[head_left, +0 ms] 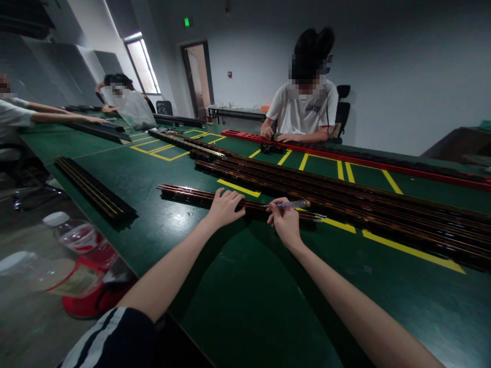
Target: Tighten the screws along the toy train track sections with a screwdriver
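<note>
My right hand [284, 222] is closed round a screwdriver [293, 204] with a clear, pale handle, held nearly level just above a dark rail [184, 193] lined with copper-coloured rods. This rail lies on the green table, and its right end passes behind my right hand. My left hand [226, 207] grips the rail near its middle, fingers over the top and thumb towards the right. The screwdriver's tip is too small to make out clearly. Beyond my hands lies a broad row of similar dark rails [337, 202] with copper rods.
Another dark rail [92, 186] lies at the table's left edge. Yellow tape [414, 251] marks the tabletop. Across the table a person [307, 112] works beside a long red rail [383, 166]. Plastic bottles [82, 240] stand below the left edge. Other people sit farther left.
</note>
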A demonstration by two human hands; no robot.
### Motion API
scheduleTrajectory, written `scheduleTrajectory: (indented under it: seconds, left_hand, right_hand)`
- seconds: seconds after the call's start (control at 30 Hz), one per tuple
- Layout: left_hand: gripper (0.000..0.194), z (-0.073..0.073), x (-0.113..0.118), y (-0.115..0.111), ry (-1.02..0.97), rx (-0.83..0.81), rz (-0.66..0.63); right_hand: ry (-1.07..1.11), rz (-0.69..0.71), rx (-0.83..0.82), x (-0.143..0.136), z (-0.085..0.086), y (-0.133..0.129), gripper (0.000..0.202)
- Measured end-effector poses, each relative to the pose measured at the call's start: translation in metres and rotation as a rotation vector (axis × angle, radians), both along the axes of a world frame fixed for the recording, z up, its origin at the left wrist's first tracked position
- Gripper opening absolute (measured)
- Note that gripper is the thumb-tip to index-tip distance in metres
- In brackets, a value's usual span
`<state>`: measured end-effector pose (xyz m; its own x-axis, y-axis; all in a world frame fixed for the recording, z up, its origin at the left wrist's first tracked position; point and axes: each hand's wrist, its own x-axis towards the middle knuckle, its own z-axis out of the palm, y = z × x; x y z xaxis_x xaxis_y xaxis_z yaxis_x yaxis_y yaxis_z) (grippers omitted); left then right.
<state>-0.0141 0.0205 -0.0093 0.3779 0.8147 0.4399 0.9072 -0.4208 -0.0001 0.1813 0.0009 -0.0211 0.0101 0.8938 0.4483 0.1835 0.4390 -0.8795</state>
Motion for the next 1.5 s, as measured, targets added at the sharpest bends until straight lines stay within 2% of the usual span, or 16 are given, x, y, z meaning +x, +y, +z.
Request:
scheduleTrajectory:
  seconds: [0.6, 0.73, 0.87, 1.33, 1.5]
  left_hand:
    - [0.042, -0.0046, -0.0056, 0.0044, 0.021, -0.003, -0.029]
    - [0.044, -0.0062, -0.0057, 0.0054, 0.006, -0.005, -0.037]
    - [0.044, -0.0068, -0.0060, 0.0059, 0.007, -0.008, -0.044]
    - [0.032, 0.0014, -0.0032, 0.0009, 0.004, -0.054, -0.051]
    - [0.034, 0.0001, -0.0026, 0.0018, 0.008, -0.037, -0.038]
  right_hand:
    - [-0.016, -0.028, 0.003, 0.0000, 0.0016, -0.0001, 0.027]
    - [-0.026, 0.005, -0.018, 0.0012, 0.0007, 0.0010, 0.028]
    - [-0.057, 0.040, -0.053, 0.0024, 0.0008, 0.0021, 0.029]
    - [-0.002, 0.020, -0.045, -0.0003, 0.0006, 0.0028, 0.028]
    - [0.017, -0.006, -0.041, -0.0005, -0.0004, 0.0027, 0.026]
